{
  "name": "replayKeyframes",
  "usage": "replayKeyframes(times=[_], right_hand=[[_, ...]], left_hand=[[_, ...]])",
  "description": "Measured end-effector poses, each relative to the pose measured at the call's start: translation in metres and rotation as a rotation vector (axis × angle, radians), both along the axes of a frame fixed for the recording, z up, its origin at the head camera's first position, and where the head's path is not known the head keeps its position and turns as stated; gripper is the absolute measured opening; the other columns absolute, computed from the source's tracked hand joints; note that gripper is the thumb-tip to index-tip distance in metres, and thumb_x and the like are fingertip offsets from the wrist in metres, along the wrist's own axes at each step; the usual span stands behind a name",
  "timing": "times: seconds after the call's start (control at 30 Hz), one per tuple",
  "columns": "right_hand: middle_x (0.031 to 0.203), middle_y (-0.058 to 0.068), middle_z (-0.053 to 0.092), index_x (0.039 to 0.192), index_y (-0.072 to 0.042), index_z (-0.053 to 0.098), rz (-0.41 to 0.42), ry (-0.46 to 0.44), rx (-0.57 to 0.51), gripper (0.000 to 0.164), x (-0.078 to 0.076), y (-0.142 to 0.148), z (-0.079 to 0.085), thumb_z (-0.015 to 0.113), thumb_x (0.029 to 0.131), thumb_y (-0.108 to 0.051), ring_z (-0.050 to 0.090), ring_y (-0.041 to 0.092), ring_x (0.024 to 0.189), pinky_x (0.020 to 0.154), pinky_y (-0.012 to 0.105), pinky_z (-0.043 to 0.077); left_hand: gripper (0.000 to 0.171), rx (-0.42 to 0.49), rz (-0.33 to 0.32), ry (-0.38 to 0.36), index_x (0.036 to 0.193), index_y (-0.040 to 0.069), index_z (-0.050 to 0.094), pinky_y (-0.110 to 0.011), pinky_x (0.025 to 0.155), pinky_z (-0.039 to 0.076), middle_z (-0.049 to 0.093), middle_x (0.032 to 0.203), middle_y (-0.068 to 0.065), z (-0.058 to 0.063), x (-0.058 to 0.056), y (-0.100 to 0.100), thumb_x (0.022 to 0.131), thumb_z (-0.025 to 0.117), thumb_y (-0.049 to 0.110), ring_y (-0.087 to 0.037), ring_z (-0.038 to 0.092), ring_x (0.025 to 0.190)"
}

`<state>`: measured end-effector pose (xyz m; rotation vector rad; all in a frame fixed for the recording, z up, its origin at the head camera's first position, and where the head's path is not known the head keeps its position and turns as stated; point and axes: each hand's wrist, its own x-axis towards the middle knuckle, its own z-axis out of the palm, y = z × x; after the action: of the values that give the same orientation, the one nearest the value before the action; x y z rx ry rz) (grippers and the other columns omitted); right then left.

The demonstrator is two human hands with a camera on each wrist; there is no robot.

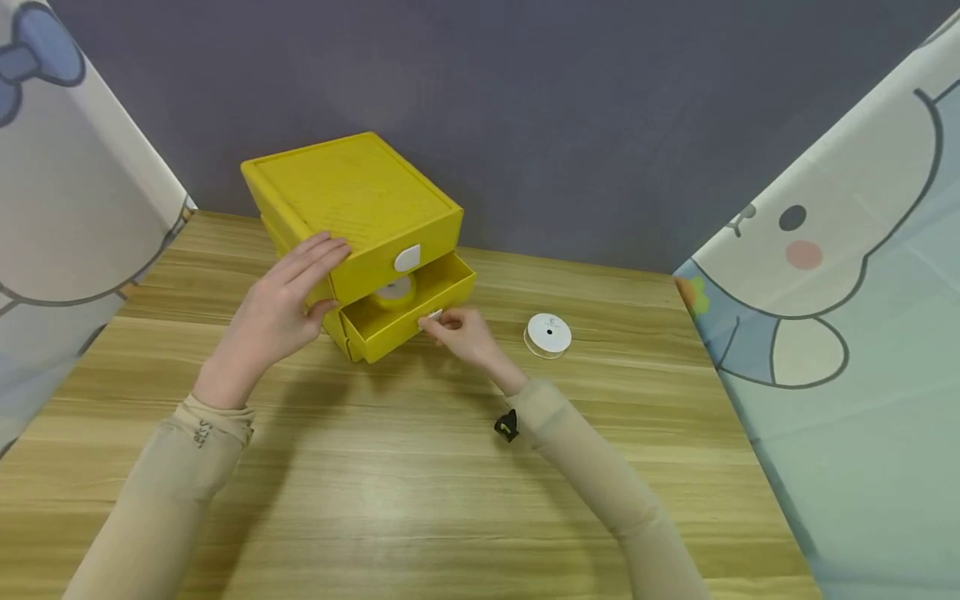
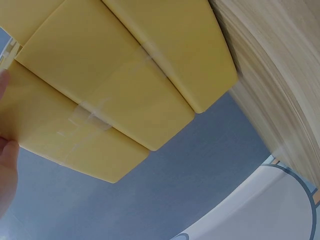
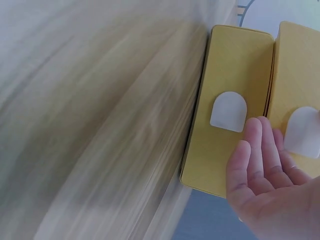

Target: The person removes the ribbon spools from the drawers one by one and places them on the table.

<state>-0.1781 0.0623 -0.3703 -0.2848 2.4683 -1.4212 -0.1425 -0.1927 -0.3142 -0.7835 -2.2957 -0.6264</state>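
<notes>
A yellow drawer box (image 1: 352,196) of three stacked tiers stands at the back left of the table. Its middle drawer (image 1: 405,321) is pulled out, and a yellow spool with a white face (image 1: 396,290) sits inside. My right hand (image 1: 468,336) pinches the white tab (image 3: 302,131) on that drawer's front between thumb and finger. Below it, the bottom drawer's white tab (image 3: 229,112) shows in the right wrist view. My left hand (image 1: 281,300) rests on the box's upper front left corner, fingers straight over the top and thumb apart.
A white ribbon spool (image 1: 548,333) lies on the wooden table (image 1: 390,500), right of the drawer. Next to the right sleeve is a small black object (image 1: 507,426). A dark grey wall (image 1: 570,142) rises behind, with cartoon-printed cloth (image 1: 847,433) at both sides.
</notes>
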Motion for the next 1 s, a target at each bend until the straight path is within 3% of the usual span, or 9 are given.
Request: replayKeyframes(times=[0.17, 0.4, 0.77, 1.0], right_hand=[[0.097, 0.024, 0.071, 0.096, 0.002, 0.070, -0.023, -0.003, 0.020, 0.039, 0.005, 0.005, 0.001, 0.062, 0.092, -0.036, 0.067, 0.039, 0.092, 0.061, 0.015, 0.047], [0.093, 0.027, 0.070, 0.092, 0.002, 0.069, -0.026, -0.001, 0.032, 0.034, 0.012, 0.013, 0.000, 0.063, 0.092, -0.032, 0.066, 0.041, 0.089, 0.053, 0.013, 0.042], [0.084, 0.025, 0.068, 0.090, 0.002, 0.069, -0.042, 0.010, 0.017, 0.030, 0.027, 0.025, -0.005, 0.065, 0.091, -0.028, 0.063, 0.040, 0.083, 0.060, 0.014, 0.046], [0.087, 0.026, 0.069, 0.092, -0.001, 0.069, -0.056, -0.011, 0.019, 0.027, 0.035, 0.032, -0.003, 0.065, 0.091, -0.028, 0.064, 0.042, 0.085, 0.061, 0.016, 0.047]], left_hand=[[0.077, 0.005, -0.001, 0.011, 0.136, 0.000, 0.051, -0.034, 0.119, 0.036, 0.054, 0.138, -0.018, 0.001, -0.001, -0.001, 0.065, 0.074, -0.019, -0.034, 0.047, 0.133], [0.077, 0.013, -0.009, 0.011, 0.136, 0.000, 0.051, -0.033, 0.120, 0.035, 0.055, 0.138, -0.018, -0.001, -0.002, -0.002, 0.065, 0.074, -0.019, -0.035, 0.047, 0.132], [0.077, 0.023, -0.016, 0.009, 0.135, 0.000, 0.051, -0.034, 0.118, 0.037, 0.055, 0.137, -0.018, -0.002, -0.001, -0.001, 0.065, 0.073, -0.020, -0.035, 0.047, 0.131], [0.076, 0.019, -0.010, 0.016, 0.135, -0.001, 0.051, -0.035, 0.117, 0.038, 0.055, 0.137, -0.018, -0.002, -0.002, -0.002, 0.065, 0.073, -0.020, -0.035, 0.048, 0.131]])
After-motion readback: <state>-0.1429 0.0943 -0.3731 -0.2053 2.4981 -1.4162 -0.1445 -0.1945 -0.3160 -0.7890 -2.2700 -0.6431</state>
